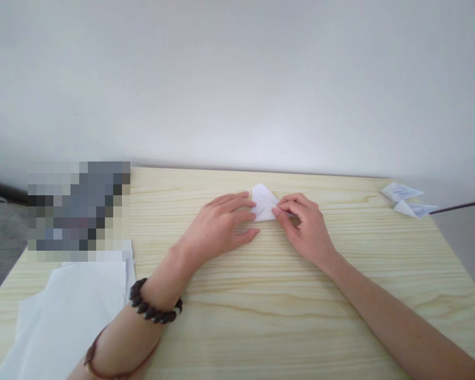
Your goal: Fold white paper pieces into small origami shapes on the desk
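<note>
A small folded piece of white paper [264, 203] lies on the wooden table between my hands, its upper left corner pointing toward the wall. My right hand [304, 224] pinches the paper's right side between thumb and fingers, which hide that end. On the other side, my left hand [221, 224] rests with fingers apart, the fingertips at the paper's left edge. It wears a dark beaded bracelet [154, 311] on the wrist.
Two folded white paper pieces [404, 191] sit at the table's far right edge. White sheets [75, 306] are stacked at the left front, below a pixelated dark object [87, 206]. A pale wall [261, 95] rises behind the wooden table [269, 316].
</note>
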`<state>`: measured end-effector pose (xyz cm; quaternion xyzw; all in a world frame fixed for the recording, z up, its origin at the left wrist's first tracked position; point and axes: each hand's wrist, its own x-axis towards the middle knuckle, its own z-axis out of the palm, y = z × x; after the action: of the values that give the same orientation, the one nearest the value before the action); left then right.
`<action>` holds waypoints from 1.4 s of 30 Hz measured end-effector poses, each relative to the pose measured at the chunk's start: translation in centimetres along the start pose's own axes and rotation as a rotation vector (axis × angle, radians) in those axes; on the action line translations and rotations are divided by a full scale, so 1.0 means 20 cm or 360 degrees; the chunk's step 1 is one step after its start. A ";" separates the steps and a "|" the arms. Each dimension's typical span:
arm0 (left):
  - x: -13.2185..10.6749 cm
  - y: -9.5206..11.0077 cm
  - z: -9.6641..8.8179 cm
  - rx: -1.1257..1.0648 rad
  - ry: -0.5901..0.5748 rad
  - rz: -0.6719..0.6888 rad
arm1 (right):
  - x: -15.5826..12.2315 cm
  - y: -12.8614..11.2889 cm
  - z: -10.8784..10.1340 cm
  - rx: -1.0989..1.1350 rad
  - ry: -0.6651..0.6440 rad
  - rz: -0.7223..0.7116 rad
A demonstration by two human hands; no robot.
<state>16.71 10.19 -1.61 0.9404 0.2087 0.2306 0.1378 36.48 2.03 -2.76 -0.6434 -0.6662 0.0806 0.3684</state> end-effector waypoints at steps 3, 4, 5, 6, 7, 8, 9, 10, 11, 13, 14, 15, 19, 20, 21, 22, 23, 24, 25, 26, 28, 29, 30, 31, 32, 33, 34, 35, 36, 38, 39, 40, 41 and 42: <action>0.01 0.02 0.01 0.0063 0.0055 -0.0018 | 0.00 0.00 0.00 0.0028 0.0017 0.0006; 0.01 0.03 0.01 0.0078 0.0062 -0.0015 | 0.00 0.00 -0.01 0.0042 0.0021 0.0002; 0.01 0.04 0.02 0.0091 0.0068 -0.0020 | 0.00 0.00 -0.01 0.0054 0.0026 -0.0007; 0.01 0.04 0.02 0.0099 0.0072 -0.0042 | 0.00 0.00 -0.01 0.0062 0.0030 -0.0019; 0.01 0.04 0.02 0.0108 0.0077 -0.0081 | 0.00 -0.01 -0.01 0.0064 0.0029 -0.0034; 0.01 0.04 0.02 0.0116 0.0081 -0.0128 | 0.00 -0.01 -0.01 0.0053 0.0019 -0.0053; 0.01 0.03 0.02 0.0122 0.0081 -0.0177 | 0.00 -0.01 -0.01 0.0031 0.0000 -0.0069; 0.01 0.03 0.02 0.0124 0.0076 -0.0217 | -0.01 -0.01 -0.01 0.0000 -0.0024 -0.0081; 0.01 0.02 0.02 0.0119 0.0064 -0.0238 | -0.01 -0.01 -0.01 -0.0035 -0.0050 -0.0087; 0.01 0.00 0.01 0.0094 0.0038 -0.0240 | -0.02 -0.01 -0.01 -0.0095 -0.0093 -0.0095; 0.01 0.00 0.01 0.0073 0.0030 -0.0229 | -0.02 -0.01 -0.01 -0.0113 -0.0107 -0.0099; 0.00 -0.01 0.01 0.0047 0.0021 -0.0216 | -0.02 -0.01 0.00 -0.0125 -0.0116 -0.0105; 0.00 -0.03 0.00 -0.0038 -0.0027 -0.0184 | -0.02 -0.01 -0.01 -0.0133 -0.0101 -0.0109; 0.00 -0.03 -0.01 -0.0043 -0.0041 -0.0181 | -0.02 -0.01 -0.01 -0.0123 -0.0098 -0.0108; 0.00 -0.03 -0.01 -0.0041 -0.0054 -0.0177 | -0.02 -0.01 -0.01 -0.0106 -0.0093 -0.0105; 0.00 -0.03 -0.01 -0.0034 -0.0064 -0.0177 | -0.01 -0.01 -0.01 -0.0085 -0.0089 -0.0099; 0.00 -0.02 -0.01 -0.0025 -0.0074 -0.0183 | -0.01 -0.01 -0.01 -0.0069 -0.0085 -0.0091; 0.00 -0.02 -0.01 -0.0013 -0.0080 -0.0198 | -0.01 -0.01 -0.01 -0.0062 -0.0082 -0.0078; 0.01 -0.01 -0.01 0.0001 -0.0083 -0.0219 | -0.01 -0.01 -0.01 -0.0065 -0.0080 -0.0064; 0.01 -0.01 -0.01 0.0018 -0.0084 -0.0240 | -0.01 0.00 -0.01 -0.0077 -0.0081 -0.0050; 0.01 0.00 -0.01 0.0050 -0.0083 -0.0263 | -0.01 0.00 0.00 -0.0109 -0.0082 -0.0020; 0.01 0.00 -0.01 0.0064 -0.0078 -0.0260 | -0.01 0.01 0.00 -0.0121 -0.0077 -0.0003; 0.01 0.00 -0.01 0.0075 -0.0077 -0.0250 | -0.01 0.01 0.00 -0.0128 -0.0067 0.0012; 0.01 0.00 -0.01 0.0082 -0.0073 -0.0239 | -0.01 0.01 0.01 -0.0135 -0.0058 0.0022; 0.01 0.00 -0.01 0.0088 -0.0067 -0.0231 | -0.01 0.01 0.01 -0.0141 -0.0050 0.0028; 0.01 0.00 -0.01 0.0096 -0.0059 -0.0225 | -0.01 0.01 0.01 -0.0145 -0.0045 0.0030; 0.01 0.00 -0.01 0.0105 -0.0049 -0.0222 | -0.01 0.01 0.01 -0.0146 -0.0044 0.0030; 0.01 0.00 -0.01 0.0116 -0.0039 -0.0216 | -0.01 0.01 0.01 -0.0144 -0.0044 0.0029; 0.01 0.00 -0.01 0.0126 -0.0027 -0.0207 | -0.01 0.01 0.01 -0.0142 -0.0045 0.0030; 0.02 0.00 -0.01 0.0136 -0.0014 -0.0179 | -0.01 0.01 0.01 -0.0139 -0.0052 0.0038; 0.02 0.00 -0.01 0.0137 -0.0016 -0.0168 | -0.01 0.01 0.01 -0.0139 -0.0056 0.0041; 0.02 0.00 -0.01 0.0139 -0.0021 -0.0163 | -0.01 0.01 0.01 -0.0141 -0.0060 0.0044; 0.02 0.01 -0.02 0.0146 -0.0031 -0.0165 | -0.01 0.00 0.01 -0.0145 -0.0063 0.0046; 0.03 0.01 -0.02 0.0157 -0.0049 -0.0173 | -0.01 0.00 0.01 -0.0149 -0.0069 0.0046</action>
<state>17.08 10.23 -1.04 0.9367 0.2683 0.1978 0.1068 36.35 1.97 -3.04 -0.6677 -0.6677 0.0686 0.3221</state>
